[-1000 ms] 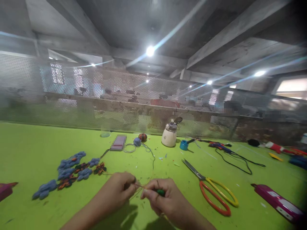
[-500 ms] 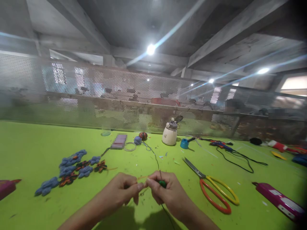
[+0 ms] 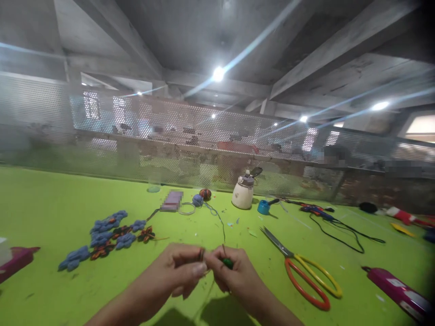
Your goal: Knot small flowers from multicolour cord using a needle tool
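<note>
My left hand [image 3: 183,271] is closed in a pinch on a small piece of dark and orange yarn [image 3: 201,254] near its fingertips. My right hand [image 3: 234,271] is closed round a crochet hook [image 3: 227,262] with a green grip; most of its shaft is hidden by the fingers. Both hands meet fingertip to fingertip above the green table. To the left lie crocheted flowers [image 3: 102,237], blue ones and dark-orange ones. Beyond my hands sit a blue yarn ball [image 3: 197,200] and a dark-orange yarn ball [image 3: 205,194], with a strand trailing toward me.
Large scissors [image 3: 295,269] with orange and yellow handles lie at the right. Farther back stand a white jug [image 3: 243,192] and a small blue pot [image 3: 263,207]. Magenta devices lie at both sides [image 3: 397,290]. A glue gun [image 3: 317,212] trails its cord. Perforated panels [image 3: 190,131] close the back.
My left hand has turned, and dark yarn now shows at its fingertips where a stretched orange strand was. The right hand has stayed close to it. The view has shifted slightly left.
</note>
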Available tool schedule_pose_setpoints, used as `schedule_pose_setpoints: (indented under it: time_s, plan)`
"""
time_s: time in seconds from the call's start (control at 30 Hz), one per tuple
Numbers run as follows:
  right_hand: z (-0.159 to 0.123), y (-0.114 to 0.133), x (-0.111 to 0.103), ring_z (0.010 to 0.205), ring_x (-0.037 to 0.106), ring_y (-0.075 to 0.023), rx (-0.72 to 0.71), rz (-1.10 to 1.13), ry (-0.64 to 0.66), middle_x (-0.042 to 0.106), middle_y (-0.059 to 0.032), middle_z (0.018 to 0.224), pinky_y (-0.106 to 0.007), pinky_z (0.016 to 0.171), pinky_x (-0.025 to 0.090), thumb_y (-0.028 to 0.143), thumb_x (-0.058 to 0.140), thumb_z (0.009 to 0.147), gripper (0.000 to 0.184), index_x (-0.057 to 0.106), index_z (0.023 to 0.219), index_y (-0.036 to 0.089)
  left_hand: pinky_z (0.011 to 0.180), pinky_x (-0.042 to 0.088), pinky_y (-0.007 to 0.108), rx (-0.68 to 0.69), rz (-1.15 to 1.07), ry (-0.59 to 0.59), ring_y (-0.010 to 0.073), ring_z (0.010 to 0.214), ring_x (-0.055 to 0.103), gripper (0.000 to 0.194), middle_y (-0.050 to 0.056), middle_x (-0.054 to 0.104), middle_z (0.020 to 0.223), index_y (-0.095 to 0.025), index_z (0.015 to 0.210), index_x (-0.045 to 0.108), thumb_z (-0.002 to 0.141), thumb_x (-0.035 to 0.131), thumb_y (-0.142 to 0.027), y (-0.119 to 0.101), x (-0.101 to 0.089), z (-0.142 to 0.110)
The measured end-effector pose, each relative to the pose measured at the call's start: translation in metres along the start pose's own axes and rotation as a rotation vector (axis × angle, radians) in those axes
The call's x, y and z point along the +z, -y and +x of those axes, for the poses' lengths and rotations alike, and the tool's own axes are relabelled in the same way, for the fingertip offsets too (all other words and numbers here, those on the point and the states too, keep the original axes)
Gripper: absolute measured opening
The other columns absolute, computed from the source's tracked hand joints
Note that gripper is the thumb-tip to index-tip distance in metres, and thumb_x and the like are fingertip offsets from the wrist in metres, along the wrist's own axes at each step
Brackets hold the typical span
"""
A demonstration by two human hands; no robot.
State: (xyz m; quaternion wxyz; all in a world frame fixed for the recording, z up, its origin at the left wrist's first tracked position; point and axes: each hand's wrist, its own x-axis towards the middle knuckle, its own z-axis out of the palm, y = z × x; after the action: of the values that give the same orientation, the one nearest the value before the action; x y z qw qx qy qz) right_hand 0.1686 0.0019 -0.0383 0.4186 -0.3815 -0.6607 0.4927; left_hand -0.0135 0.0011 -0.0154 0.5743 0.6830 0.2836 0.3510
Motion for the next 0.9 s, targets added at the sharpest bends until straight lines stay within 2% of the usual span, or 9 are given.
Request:
schedule_pose_setpoints:
  time_s: [0.1, 0.23, 0.33, 0.43, 0.53, 0.63, 0.7, 0.83, 0.9]
  plan:
    - [-0.002, -0.001, 0.006, 0.04, 0.032, -0.0066, -0.037, -0.007, 0.013, 0.04, 0.0071, 0.043, -0.021, 0.043, 0.027, 0.05, 0.056, 0.084, 0.038, 0.053, 0.068, 0.016, 0.048, 0.024, 0.023, 0.028, 0.0, -0.158, 0.0096, 0.049, 0.027, 0.045, -0.009, 0.033, 0.057, -0.02, 0.122, 0.054, 0.081, 0.058, -0.038, 0.001, -0.001, 0.002]
    - [-0.002, 0.001, 0.002, 0.042, 0.033, -0.0076, -0.083, -0.113, -0.035, 0.041, 0.0058, 0.045, -0.022, 0.045, 0.028, 0.047, 0.055, 0.085, 0.038, 0.057, 0.069, 0.014, 0.05, 0.023, 0.026, 0.034, 0.477, -0.183, 0.0105, 0.052, 0.032, 0.024, -0.006, 0.035, 0.052, -0.013, 0.072, 0.064, 0.083, 0.055, -0.033, 0.014, 0.0, 0.005]
    - [0.0, 0.002, -0.003, 0.044, 0.034, -0.0079, -0.075, -0.117, -0.066, 0.041, 0.0054, 0.047, -0.022, 0.045, 0.029, 0.047, 0.056, 0.084, 0.037, 0.057, 0.068, 0.013, 0.047, 0.021, 0.025, -0.033, 0.199, -0.014, 0.0088, 0.046, 0.029, 0.034, -0.006, 0.034, 0.048, -0.014, 0.06, 0.061, 0.081, 0.057, -0.04, 0.012, 0.003, 0.0]
    - [-0.001, 0.003, -0.001, 0.043, 0.033, -0.008, -0.066, -0.081, -0.061, 0.041, 0.0059, 0.046, -0.023, 0.045, 0.029, 0.046, 0.056, 0.084, 0.036, 0.054, 0.066, 0.015, 0.044, 0.018, 0.024, -0.006, -0.279, 0.013, 0.0075, 0.045, 0.021, 0.028, -0.009, 0.033, 0.051, -0.018, 0.094, 0.067, 0.076, 0.064, -0.038, 0.003, 0.005, -0.003]
    - [-0.004, 0.005, 0.004, 0.044, 0.035, -0.0084, -0.101, -0.136, -0.045, 0.04, 0.0055, 0.046, -0.023, 0.046, 0.03, 0.043, 0.054, 0.086, 0.035, 0.052, 0.063, 0.016, 0.046, 0.018, 0.023, -0.02, -0.3, -0.055, 0.0083, 0.048, 0.023, 0.052, -0.008, 0.038, 0.059, -0.024, 0.122, 0.055, 0.071, 0.066, -0.027, 0.002, 0.001, 0.002]
    - [-0.005, 0.008, 0.004, 0.048, 0.037, -0.0091, -0.165, -0.247, -0.052, 0.04, 0.0044, 0.05, -0.024, 0.049, 0.031, 0.037, 0.053, 0.087, 0.034, 0.054, 0.061, 0.016, 0.05, 0.02, 0.025, -0.06, 0.143, -0.111, 0.0099, 0.052, 0.03, 0.019, -0.007, 0.037, 0.057, -0.017, 0.091, 0.067, 0.076, 0.062, -0.027, 0.012, -0.004, 0.009]
    - [-0.004, 0.009, 0.001, 0.048, 0.037, -0.0091, -0.176, -0.266, -0.063, 0.041, 0.0043, 0.052, -0.024, 0.049, 0.03, 0.035, 0.054, 0.086, 0.031, 0.056, 0.063, 0.016, 0.051, 0.02, 0.026, -0.088, 0.242, -0.081, 0.0101, 0.052, 0.031, 0.022, -0.006, 0.038, 0.053, -0.014, 0.062, 0.065, 0.077, 0.062, -0.031, 0.017, -0.006, 0.009]
    - [0.001, 0.006, -0.002, 0.045, 0.036, -0.009, -0.099, -0.187, -0.071, 0.042, 0.0051, 0.049, -0.023, 0.047, 0.031, 0.036, 0.054, 0.085, 0.026, 0.057, 0.068, 0.016, 0.049, 0.021, 0.025, -0.128, -0.019, 0.082, 0.009, 0.048, 0.034, 0.031, -0.004, 0.044, 0.049, -0.014, 0.06, 0.066, 0.079, 0.062, -0.038, 0.011, -0.009, 0.003]
    - [0.001, 0.004, 0.001, 0.043, 0.035, -0.0089, -0.067, -0.162, -0.057, 0.042, 0.0058, 0.047, -0.023, 0.046, 0.031, 0.035, 0.052, 0.086, 0.025, 0.058, 0.071, 0.015, 0.049, 0.022, 0.023, -0.075, -0.313, 0.011, 0.0075, 0.049, 0.033, 0.024, -0.004, 0.045, 0.053, -0.014, 0.068, 0.068, 0.08, 0.064, -0.035, 0.006, -0.01, 0.002]
